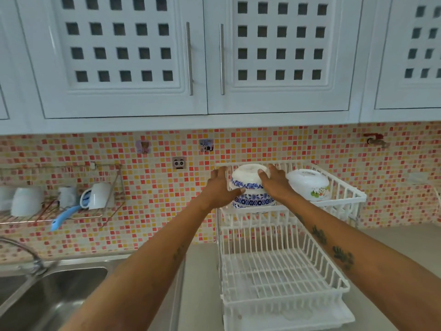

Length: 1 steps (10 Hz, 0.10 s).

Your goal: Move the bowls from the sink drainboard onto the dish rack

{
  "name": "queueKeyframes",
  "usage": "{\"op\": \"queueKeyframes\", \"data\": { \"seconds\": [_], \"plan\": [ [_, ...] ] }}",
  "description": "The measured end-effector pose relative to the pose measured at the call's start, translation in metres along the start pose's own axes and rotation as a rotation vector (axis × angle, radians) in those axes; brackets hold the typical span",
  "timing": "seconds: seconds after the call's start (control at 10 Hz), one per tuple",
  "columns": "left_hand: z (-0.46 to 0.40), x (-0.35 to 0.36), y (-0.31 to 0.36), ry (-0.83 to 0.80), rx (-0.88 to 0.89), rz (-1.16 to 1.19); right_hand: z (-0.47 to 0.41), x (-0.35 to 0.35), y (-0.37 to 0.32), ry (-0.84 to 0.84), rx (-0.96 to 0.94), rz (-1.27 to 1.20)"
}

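- Step in hand: we're seating a stack of blue-patterned bowls [250, 189] upside down in the top tier of the white dish rack [284, 271], left part of that tier.
- Left hand [220, 185] cups the stack's left side, right hand [274, 181] its right side; fingers [263, 174] curl over the upper bowl's base, so both hands are closed around the stack, not spread off it.
- Stack looks like approx. 2–3 nested bowls; exact count we can't tell. Bottom rim sits at or just above the tier's wires; contact is hidden by the front rail.
- A white bowl w/ cartoon print [309, 183] sits inverted just beside it on the right, same tier, touched by neither hand.
- Lower tier of the rack holds no dishes; rack stands on the counter [202, 283], right of the steel sink [55, 292].
- Drainboard is hidden behind our left forearm, so we can't say whether more bowls wait there.
- Next move, our guess: check the stack rests steady on the wires, then ease both hands off w/o nudging the neighbour bowl, and go back toward the sink side to look for more.
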<state>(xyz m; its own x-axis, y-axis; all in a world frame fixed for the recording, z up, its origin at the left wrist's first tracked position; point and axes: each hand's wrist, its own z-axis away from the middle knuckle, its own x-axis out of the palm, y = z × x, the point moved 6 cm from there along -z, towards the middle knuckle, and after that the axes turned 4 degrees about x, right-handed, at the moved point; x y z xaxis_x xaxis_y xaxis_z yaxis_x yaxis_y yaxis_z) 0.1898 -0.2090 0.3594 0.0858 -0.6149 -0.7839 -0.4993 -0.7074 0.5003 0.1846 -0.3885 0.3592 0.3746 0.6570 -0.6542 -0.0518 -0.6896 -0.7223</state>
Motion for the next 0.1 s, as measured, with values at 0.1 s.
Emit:
{"op": "queueKeyframes", "data": {
  "seconds": [0.1],
  "plan": [
    [0.0226, -0.0143, -0.0039, -0.002, 0.005, -0.015, 0.0166, 0.0012, -0.0099, 0.031, -0.017, 0.055]
  ]
}}
